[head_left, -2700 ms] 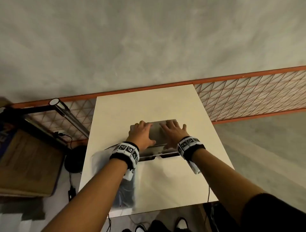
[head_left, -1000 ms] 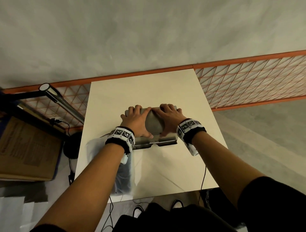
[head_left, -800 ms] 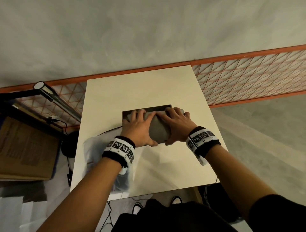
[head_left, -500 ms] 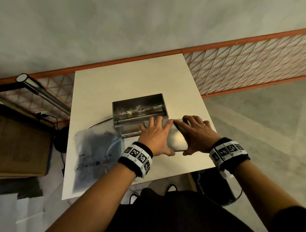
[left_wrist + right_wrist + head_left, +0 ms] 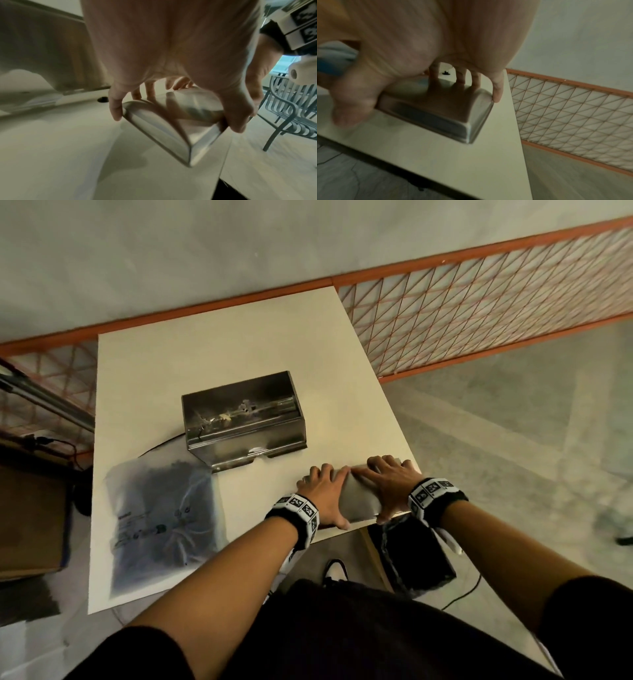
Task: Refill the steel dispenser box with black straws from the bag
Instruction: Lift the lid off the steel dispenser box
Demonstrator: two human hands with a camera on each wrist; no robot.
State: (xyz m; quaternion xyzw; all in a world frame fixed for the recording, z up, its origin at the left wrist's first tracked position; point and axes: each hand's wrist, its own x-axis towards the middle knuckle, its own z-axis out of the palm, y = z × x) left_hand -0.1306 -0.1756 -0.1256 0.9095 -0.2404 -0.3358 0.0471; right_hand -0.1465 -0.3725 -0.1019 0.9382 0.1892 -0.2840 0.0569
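Note:
The steel dispenser box (image 5: 239, 419) stands open in the middle of the white table (image 5: 205, 354), with a shiny inside and no straws that I can make out. Both hands hold its curved steel lid (image 5: 359, 498) at the table's near right corner. My left hand (image 5: 323, 491) grips the lid's left end and my right hand (image 5: 387, 484) its right end, fingers over the far edge and thumbs on the near edge. The wrist views show the lid (image 5: 171, 121) (image 5: 436, 108) just at the tabletop; whether it touches is unclear. The clear bag of black straws (image 5: 161, 522) lies front left.
An orange mesh fence (image 5: 479, 313) runs behind and to the right of the table. A cardboard box (image 5: 30, 508) stands left of it and a black box (image 5: 411, 556) sits on the floor under the near right corner. A metal chair (image 5: 291, 115) is to the right.
Both hands lifted the lid off the dispenser box and carried it toward me and to the right, down to the table's near right corner. The box now stands open.

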